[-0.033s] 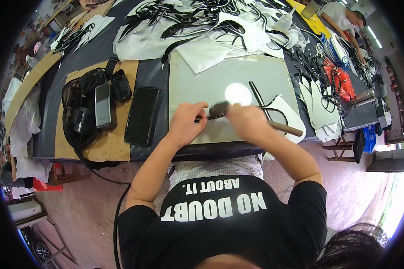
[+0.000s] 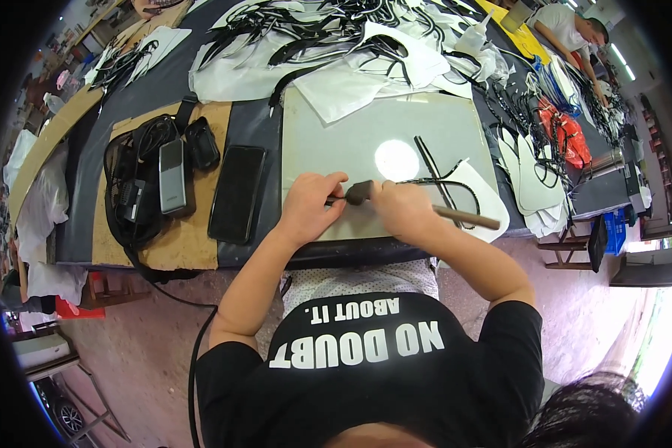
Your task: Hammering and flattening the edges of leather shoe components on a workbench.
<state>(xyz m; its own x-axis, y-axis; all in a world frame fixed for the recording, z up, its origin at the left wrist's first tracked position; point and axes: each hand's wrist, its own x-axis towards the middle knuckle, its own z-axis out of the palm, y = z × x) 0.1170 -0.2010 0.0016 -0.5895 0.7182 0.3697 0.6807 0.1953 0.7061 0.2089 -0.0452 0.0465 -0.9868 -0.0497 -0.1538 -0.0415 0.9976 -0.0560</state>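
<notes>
My right hand [image 2: 405,211] is closed round a hammer with a dark head [image 2: 359,193] and a wooden handle [image 2: 467,217]. My left hand [image 2: 310,205], just left of the hammer head, pinches the end of a thin black strip [image 2: 337,200] between thumb and fingers. The hammer head covers part of the strip, and I cannot tell whether the two touch. Beneath both hands lies a pale grey board [image 2: 321,142]. Beyond my right hand, a black braided cord [image 2: 459,181] curves over a white sheet piece [image 2: 489,205], beside two straight dark strips [image 2: 425,157].
Black straps and white sheets [image 2: 336,45] are heaped at the back. On the left lie a black phone [image 2: 237,194] and cardboard [image 2: 201,250] bearing a grey device [image 2: 172,175] and cables. White cut pieces [image 2: 530,175] and a red bag [image 2: 564,131] sit right; a co-worker [image 2: 567,33] is beyond.
The hammer head has shifted slightly left and down towards my left fingers. My right hand, blurred before, shows more sharply. My left hand stays in place.
</notes>
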